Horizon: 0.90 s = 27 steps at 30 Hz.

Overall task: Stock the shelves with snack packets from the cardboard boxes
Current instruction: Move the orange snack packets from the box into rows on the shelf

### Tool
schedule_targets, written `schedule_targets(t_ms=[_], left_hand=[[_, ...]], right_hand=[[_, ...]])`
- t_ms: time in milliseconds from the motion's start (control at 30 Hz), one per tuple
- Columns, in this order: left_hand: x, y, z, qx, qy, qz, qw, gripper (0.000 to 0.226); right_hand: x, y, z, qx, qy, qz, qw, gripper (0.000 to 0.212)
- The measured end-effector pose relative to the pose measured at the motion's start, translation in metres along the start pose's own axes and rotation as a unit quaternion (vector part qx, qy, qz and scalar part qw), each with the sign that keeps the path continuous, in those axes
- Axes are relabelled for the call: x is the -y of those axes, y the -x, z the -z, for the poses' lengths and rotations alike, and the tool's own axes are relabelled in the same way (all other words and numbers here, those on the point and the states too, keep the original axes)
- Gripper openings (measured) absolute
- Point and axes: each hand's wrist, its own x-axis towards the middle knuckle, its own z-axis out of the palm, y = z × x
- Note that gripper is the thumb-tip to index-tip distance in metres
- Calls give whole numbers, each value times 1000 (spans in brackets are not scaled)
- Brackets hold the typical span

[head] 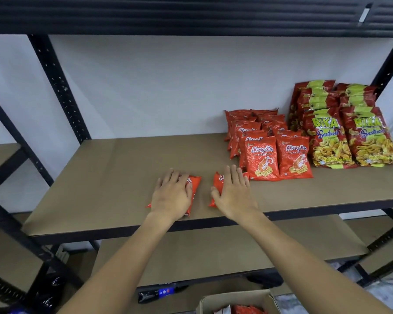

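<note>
A person's left hand [171, 193] lies flat, fingers straight and spread, atop a small red prawn-cracker packet [194, 185] on the brown shelf board [114, 177]. The right hand [233, 192] presses likewise, fingers extended and apart, on a second red packet [217, 185] just beside the first, at 3 o'clock from it. Neither hand curls round its packet; both rest palm down, and the two packets lie flat near the board's front edge with a narrow gap between them.

At 1 o'clock from the right hand, two rows of matching red prawn-cracker packets [279, 157] stand upright, front ones leaning slightly back on those behind; the nearest stands just beside the right hand's fingertips. Farther toward 2 o'clock, touching those rows, two rows of larger Bika Seafood packets [352, 137], red with green tops, stand against the white wall [145, 87].

The black steel rack frame [57, 87] carries the board, with another board [213, 252] on the level below. At 6 o'clock, at the bottom edge of the view, an open cardboard box [236, 301] holds more red packets, only partly visible.
</note>
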Motion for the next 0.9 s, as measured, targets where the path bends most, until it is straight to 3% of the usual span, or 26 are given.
schedule_targets(t_ms=[300,533,700,833,900], left_hand=[[-3,-1,-5,-3,-10,21,1000,49],[-9,-3,-3,7,-2,45,999,52],[-11,-1,0,12,4,54,998,53],[-12,2,7,29,31,64,997,54],[-10,2,14,41,68,70,994,55]], right_hand=[[-4,-22,7,119,61,30,991,85],[0,-12,6,73,51,55,994,79],[1,-11,5,83,73,58,992,75],[-4,-14,14,104,6,52,993,72],[-6,-12,21,71,-24,42,996,70]])
